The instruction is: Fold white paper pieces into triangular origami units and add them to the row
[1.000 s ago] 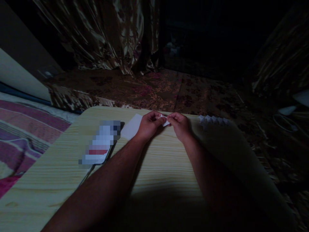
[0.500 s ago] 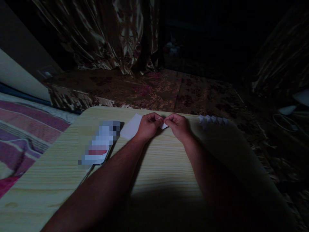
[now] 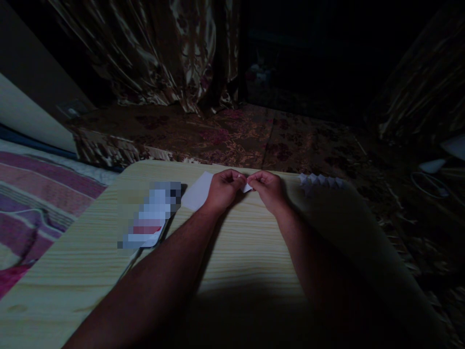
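Observation:
Near the far edge of the wooden table (image 3: 250, 242), a small piece of white paper (image 3: 247, 187) is pinched between my two hands. My left hand (image 3: 225, 190) is closed on its left side, thumb against fingers. My right hand (image 3: 268, 189) grips the right side in the same way. The fingers hide most of the paper, so its folds cannot be made out. A stack or sheet of white paper (image 3: 197, 191) lies flat just left of my left hand, partly covered by it.
A phone (image 3: 152, 213) with a blurred screen and a cable lies on the table's left. Several small folded white paper pieces (image 3: 321, 181) stand in a row at the far right. A striped bed cover (image 3: 39, 194) is to the left; a patterned cloth ledge (image 3: 218, 133) runs behind.
Almost nothing differs. The fingers of my right hand have shifted slightly on the small paper, and both hands stay in the same place.

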`<state>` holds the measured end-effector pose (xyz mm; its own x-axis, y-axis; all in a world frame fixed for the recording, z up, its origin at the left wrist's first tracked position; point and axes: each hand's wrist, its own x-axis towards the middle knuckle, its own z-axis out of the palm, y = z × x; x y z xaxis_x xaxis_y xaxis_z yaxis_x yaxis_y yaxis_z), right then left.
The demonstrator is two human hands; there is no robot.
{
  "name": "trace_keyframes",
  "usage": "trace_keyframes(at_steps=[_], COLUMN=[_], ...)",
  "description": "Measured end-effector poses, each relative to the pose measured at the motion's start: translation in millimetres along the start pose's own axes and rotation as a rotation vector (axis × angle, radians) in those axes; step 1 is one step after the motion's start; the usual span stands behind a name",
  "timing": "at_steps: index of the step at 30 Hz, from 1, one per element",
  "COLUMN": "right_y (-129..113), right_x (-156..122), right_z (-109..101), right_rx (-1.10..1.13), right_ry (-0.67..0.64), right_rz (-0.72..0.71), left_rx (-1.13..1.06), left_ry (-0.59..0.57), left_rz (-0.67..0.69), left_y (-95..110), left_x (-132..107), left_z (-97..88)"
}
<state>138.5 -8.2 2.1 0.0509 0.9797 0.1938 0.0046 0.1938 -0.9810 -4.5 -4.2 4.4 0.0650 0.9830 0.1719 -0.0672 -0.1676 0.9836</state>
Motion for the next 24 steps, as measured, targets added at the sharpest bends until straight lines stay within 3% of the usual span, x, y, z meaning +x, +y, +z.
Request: trace_keyframes(at_steps=[15, 24], right_y=[-0.4, 10.2], right_x=[0.2, 5.3], right_z=[-0.1, -2.3], right_rx=[-0.014, 0.002], right_ry=[0.004, 0.014], right_rz=[0.02, 0.007], left_rx=[-0.012, 0.088], left_ry=[0.023, 0.044], left_rz=[-0.03, -0.004], left_y=[-5.8, -1.2], left_x=[2.0, -0.2], left_z=[-0.8, 3.1])
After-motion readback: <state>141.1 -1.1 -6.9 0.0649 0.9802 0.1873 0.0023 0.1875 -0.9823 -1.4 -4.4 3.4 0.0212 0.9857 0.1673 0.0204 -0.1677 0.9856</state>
